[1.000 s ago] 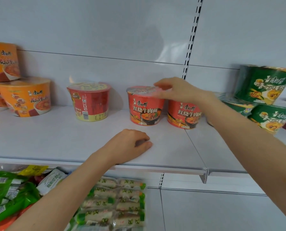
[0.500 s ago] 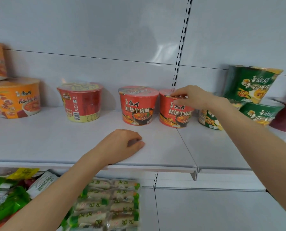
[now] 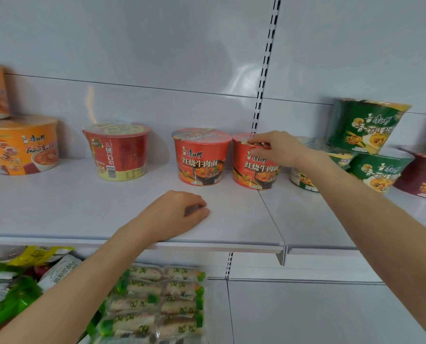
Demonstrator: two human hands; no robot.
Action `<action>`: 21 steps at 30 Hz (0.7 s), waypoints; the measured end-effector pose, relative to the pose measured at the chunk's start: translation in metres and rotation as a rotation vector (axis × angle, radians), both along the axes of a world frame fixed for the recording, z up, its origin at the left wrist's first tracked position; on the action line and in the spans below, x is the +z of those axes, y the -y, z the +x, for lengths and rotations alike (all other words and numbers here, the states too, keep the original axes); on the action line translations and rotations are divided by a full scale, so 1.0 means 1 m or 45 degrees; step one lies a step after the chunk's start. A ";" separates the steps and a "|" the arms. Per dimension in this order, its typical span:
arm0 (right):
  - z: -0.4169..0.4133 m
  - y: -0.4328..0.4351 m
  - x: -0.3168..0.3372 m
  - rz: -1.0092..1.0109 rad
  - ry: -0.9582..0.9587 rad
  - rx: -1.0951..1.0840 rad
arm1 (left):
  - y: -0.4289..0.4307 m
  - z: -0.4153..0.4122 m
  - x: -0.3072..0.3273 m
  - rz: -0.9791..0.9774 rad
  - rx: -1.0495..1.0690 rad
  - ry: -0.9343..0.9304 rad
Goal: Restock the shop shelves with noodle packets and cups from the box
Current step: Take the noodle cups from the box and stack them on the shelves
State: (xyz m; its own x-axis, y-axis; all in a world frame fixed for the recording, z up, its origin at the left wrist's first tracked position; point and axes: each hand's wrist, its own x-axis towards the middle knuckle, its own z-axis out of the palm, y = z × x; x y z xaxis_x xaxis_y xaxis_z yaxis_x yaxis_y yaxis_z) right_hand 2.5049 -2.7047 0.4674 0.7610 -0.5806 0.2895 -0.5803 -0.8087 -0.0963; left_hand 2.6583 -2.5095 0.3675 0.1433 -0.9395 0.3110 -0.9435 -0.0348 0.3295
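Three red noodle cups stand in a row on the white shelf [image 3: 58,204]. My right hand [image 3: 276,147] grips the rim of the rightmost red cup [image 3: 254,170], which stands on the shelf beside the middle red cup [image 3: 200,157]. The left red cup [image 3: 117,150] stands apart with its barcode side facing me. My left hand [image 3: 177,214] rests curled on the shelf near its front edge, holding nothing. The box is not in view.
Orange noodle cups [image 3: 21,145] stack at the far left. Green cups [image 3: 365,125] and a dark red cup [image 3: 420,175] stack at the right. Snack packets [image 3: 154,301] lie on the lower shelf. A slotted upright [image 3: 264,70] divides the back wall.
My right hand has moved from the middle red cup's lid to the rim of the rightmost red cup. The view has shifted to the right. My left hand has stayed put.
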 end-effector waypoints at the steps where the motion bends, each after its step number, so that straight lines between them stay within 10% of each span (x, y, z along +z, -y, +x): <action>1: 0.000 -0.001 0.000 -0.002 0.000 0.003 | 0.000 0.000 0.000 -0.007 -0.002 0.010; 21: 0.096 -0.078 0.019 -0.056 0.385 0.413 | -0.057 0.065 0.018 -0.035 0.274 0.341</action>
